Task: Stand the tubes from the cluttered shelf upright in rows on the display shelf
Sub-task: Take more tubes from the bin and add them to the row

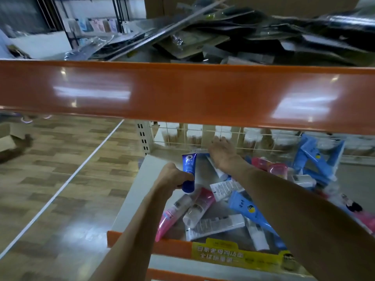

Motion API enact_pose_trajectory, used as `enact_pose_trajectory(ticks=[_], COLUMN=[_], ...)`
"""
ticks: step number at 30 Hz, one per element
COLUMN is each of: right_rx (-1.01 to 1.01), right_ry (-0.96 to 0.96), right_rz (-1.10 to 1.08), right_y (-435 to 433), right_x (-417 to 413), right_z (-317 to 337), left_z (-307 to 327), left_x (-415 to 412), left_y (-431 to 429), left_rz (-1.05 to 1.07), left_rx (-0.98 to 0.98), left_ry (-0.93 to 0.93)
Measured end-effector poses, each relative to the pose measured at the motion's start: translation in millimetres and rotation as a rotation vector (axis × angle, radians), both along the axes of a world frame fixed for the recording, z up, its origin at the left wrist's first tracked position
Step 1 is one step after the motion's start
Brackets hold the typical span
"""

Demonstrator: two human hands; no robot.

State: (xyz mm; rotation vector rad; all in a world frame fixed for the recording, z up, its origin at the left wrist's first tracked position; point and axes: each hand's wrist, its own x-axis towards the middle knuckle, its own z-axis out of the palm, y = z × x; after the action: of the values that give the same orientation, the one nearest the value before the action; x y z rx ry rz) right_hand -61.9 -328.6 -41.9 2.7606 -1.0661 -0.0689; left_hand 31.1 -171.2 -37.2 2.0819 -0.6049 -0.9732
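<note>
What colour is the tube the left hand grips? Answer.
It's a dark blue plastic tube; head view.

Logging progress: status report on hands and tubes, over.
Left hand grips dark blue tube, upright. Right hand at wire grid, grasp unclear. Loose tubes lie jumbled beneath.

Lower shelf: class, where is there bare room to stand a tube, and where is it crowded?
Bare white strip along the shelf's left edge, from the orange front lip back to the wire grid, left of the left hand and its dark blue tube. Crowded: centre and right, where tubes lie crossed in a pile.
</note>
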Motion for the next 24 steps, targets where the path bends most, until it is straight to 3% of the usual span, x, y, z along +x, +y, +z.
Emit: enact_pose_trajectory(ticks=[4, 8, 14, 21, 24], right_rx=[-0.060, 0.166, 0.314, 0.673, 0.740], right_ry=[-0.093, -0.107, -0.170, -0.684, -0.913], right_rz=[-0.023, -0.030, -0.063, -0.198, -0.310], right_y=[1.6, 8.8, 17.4, 29.8, 31.2], right_x=[-0.4, -1.7, -14.5, -71.1, -107.8], right_z=[-9.3, -11.5, 1.0, 36.1, 47.1], left_z=[0.2, 6.2, 13.2, 39.3, 54.5], left_x=[0.5, 0.6, -0.9, -38.0, -65.4], left_y=[4.3, 8.9, 15.8, 9.3, -3.6], left_rz=[0.033, 0.048, 0.081, 0.050, -0.002], left_rx=[-0.027, -0.036, -0.045, -0.236, -0.312], left_ry=[0.035, 0.051, 0.067, 0.136, 0.177])
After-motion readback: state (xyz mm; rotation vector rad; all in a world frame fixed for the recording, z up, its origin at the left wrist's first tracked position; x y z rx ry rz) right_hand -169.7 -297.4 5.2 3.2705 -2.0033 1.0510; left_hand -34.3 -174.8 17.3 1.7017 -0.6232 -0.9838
